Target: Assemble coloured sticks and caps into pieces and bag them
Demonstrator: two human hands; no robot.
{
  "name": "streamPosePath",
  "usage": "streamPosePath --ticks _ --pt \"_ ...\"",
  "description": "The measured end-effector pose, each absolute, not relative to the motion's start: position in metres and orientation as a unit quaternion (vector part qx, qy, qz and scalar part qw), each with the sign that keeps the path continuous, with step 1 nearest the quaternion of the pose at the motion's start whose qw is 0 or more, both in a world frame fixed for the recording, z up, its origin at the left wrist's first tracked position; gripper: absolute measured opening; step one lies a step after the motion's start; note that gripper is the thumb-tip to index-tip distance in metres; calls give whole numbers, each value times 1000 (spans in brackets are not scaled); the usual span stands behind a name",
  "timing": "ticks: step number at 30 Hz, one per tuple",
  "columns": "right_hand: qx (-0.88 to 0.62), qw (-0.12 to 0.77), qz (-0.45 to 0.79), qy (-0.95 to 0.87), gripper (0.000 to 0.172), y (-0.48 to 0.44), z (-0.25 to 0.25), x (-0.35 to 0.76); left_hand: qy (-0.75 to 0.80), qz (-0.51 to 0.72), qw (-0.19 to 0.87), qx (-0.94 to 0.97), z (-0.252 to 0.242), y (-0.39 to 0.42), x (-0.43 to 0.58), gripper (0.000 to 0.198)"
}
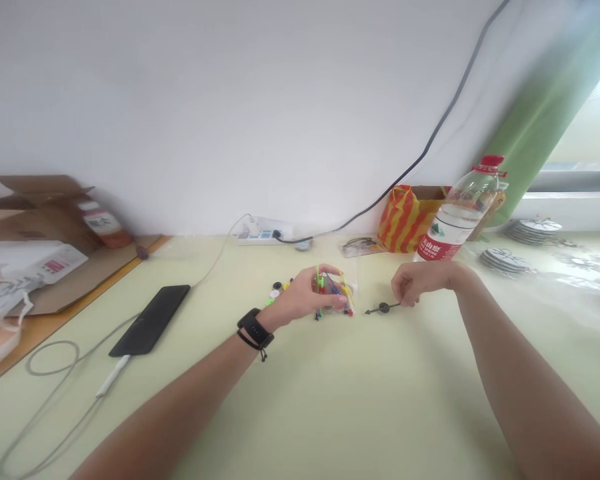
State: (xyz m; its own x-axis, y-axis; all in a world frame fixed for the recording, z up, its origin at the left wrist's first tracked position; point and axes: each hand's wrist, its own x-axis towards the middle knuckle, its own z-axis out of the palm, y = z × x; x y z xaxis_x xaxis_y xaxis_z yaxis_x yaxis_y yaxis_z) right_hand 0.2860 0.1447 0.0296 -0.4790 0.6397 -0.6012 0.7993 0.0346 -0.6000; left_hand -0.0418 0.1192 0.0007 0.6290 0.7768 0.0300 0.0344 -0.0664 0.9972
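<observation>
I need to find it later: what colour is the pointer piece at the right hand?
Black; the pointer piece shows best in the head view.

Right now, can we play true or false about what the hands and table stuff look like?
The left hand holds a little bag of colourful bits. True.
The right hand pinches a red spoon. False: it pinches a small black pointer.
The water bottle has a blue cap. False: its cap is red.
A black phone lies on the table with a cable plugged in. True.
</observation>
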Motion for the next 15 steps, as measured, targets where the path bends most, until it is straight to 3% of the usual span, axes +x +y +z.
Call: streamPosePath --ticks 3,7,15 --pt "517 49 -470 713 26 139 38 289 312 297 599 675 0 120 -44 61" --pt "558 -67 -389 730 32 132 57 292 315 281 585 693 2 120 -45 61" --pt "523 -459 -183 694 27 104 101 266 329 277 544 720 8 117 -47 58"
